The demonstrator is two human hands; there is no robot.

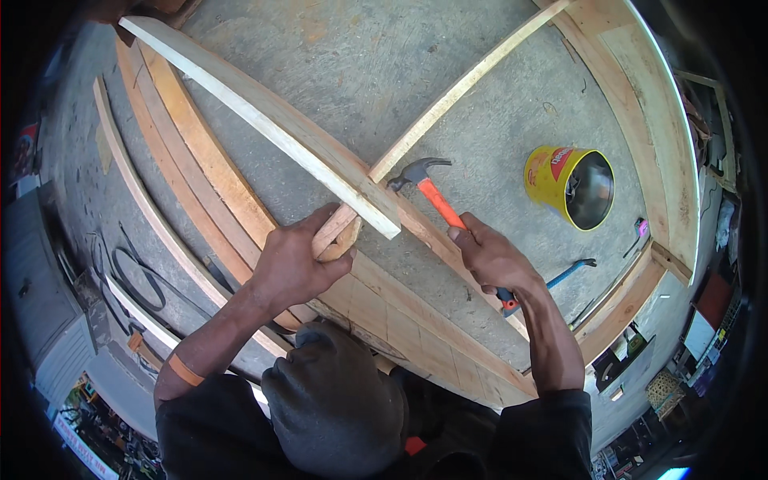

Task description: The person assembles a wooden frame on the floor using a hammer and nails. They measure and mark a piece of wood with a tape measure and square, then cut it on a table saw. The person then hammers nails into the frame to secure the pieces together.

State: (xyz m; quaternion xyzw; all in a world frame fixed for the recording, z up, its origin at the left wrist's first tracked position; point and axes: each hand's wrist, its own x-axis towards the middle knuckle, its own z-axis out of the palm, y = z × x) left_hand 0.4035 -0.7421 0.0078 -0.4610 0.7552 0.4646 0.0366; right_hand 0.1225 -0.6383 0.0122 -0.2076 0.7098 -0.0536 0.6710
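My right hand is closed round the orange and black handle of a claw hammer. The hammer's dark head rests at or just above the joint where a thin wooden strip meets a long pale board. On the left, my left hand grips a short piece of wood close under the near end of that board. Whether this piece touches the board's underside, I cannot tell. My left palm and some fingers are hidden.
A yellow bucket with things inside stands to the right, by a blue bar tool. Several long planks lie at the left, and a wide timber runs in front of me. A wooden frame borders the right side.
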